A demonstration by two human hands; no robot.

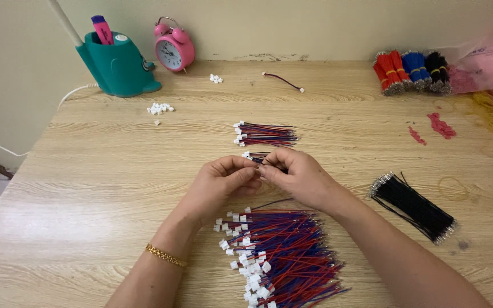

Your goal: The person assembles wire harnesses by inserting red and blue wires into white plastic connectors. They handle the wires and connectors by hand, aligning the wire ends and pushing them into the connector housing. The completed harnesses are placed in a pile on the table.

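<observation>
While your left hand (223, 177) and right hand (298, 174) pinch their fingers on one red-and-blue wire (256, 159) mid-surface, a small pile (266, 134) lies behind and a big pile (283, 251) waits by the near edge.

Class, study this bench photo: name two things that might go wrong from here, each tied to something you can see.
1. The big wire pile lies right under both wrists; a forearm shift might scatter or tangle it.
2. Loose white connectors sit near the far table edge beside the lamp cable; a tug on it might knock them off.
</observation>
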